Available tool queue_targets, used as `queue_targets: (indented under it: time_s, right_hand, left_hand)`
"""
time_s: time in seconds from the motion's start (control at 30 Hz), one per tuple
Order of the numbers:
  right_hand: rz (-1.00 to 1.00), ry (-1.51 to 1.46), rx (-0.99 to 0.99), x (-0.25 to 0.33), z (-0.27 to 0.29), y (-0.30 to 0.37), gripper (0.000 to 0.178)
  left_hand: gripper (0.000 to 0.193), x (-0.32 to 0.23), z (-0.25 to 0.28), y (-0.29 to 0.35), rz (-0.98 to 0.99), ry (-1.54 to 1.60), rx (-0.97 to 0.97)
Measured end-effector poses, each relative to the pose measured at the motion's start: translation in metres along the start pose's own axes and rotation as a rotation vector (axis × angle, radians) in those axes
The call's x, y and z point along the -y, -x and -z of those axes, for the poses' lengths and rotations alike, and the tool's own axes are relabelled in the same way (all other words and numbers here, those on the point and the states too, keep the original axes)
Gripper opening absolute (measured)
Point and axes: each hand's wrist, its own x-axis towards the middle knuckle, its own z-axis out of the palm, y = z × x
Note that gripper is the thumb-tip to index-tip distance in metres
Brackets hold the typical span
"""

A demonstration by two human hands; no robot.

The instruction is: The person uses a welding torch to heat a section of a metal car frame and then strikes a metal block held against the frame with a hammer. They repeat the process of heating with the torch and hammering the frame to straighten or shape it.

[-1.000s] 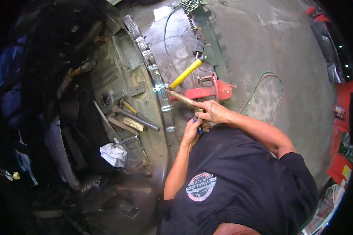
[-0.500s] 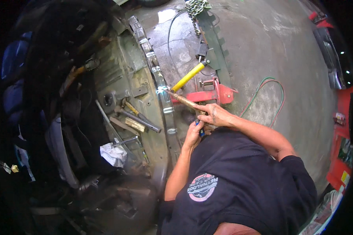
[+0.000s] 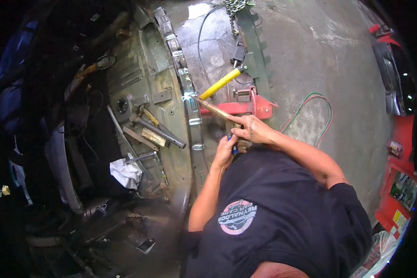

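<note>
My right hand (image 3: 252,129) grips the rear of a long brass-coloured rod (image 3: 215,109). The rod's tip touches a bright glowing spot (image 3: 188,96) on the upright metal sill strip (image 3: 193,121) of a stripped car body. My left hand (image 3: 224,152) sits just below the right one, fingers closed on a small blue part (image 3: 234,149) at the rod's back end. Both forearms come up from my dark shirt at the lower right.
A yellow-handled hammer (image 3: 220,84) and a red metal tool (image 3: 252,107) lie on the concrete behind the rod. Green and red hoses (image 3: 312,104) loop to the right. Loose tools (image 3: 158,133) and a white rag (image 3: 126,173) lie on the car floor. A chain (image 3: 234,9) hangs at the top.
Both hands keep their grip and the rod tip stays on the sill strip. Only the view has shifted slightly.
</note>
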Motion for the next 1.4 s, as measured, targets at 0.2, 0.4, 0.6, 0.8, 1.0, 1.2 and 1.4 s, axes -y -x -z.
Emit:
queue_targets:
  time_s: [0.2, 0.4, 0.6, 0.8, 1.0, 1.2, 1.4]
  right_hand:
    - [0.007, 0.022, 0.005, -0.015, -0.008, -0.003, 0.060]
    - [-0.054, 0.005, -0.039, -0.007, 0.002, 0.009, 0.061]
    - [-0.091, 0.052, -0.027, -0.004, 0.006, 0.007, 0.062]
    - [-0.034, 0.035, -0.034, -0.008, -0.002, 0.002, 0.061]
    - [-0.042, 0.008, 0.011, -0.003, -0.004, -0.004, 0.061]
    - [-0.014, 0.030, -0.028, -0.005, -0.003, 0.000, 0.055]
    - [-0.099, 0.044, -0.011, -0.007, 0.003, 0.005, 0.054]
  left_hand:
    - [0.034, 0.000, -0.001, 0.001, -0.003, -0.017, -0.013]
    - [0.035, 0.006, -0.006, -0.007, 0.040, -0.001, 0.029]
    - [0.034, 0.008, -0.004, -0.011, 0.056, 0.005, 0.051]
    - [0.035, 0.008, 0.002, -0.008, 0.016, 0.036, 0.036]
    - [0.033, 0.006, 0.007, -0.007, -0.024, 0.058, 0.033]
    - [0.034, 0.013, 0.009, -0.012, 0.015, 0.073, 0.057]
    - [0.036, 0.017, 0.005, -0.016, 0.038, 0.087, 0.089]
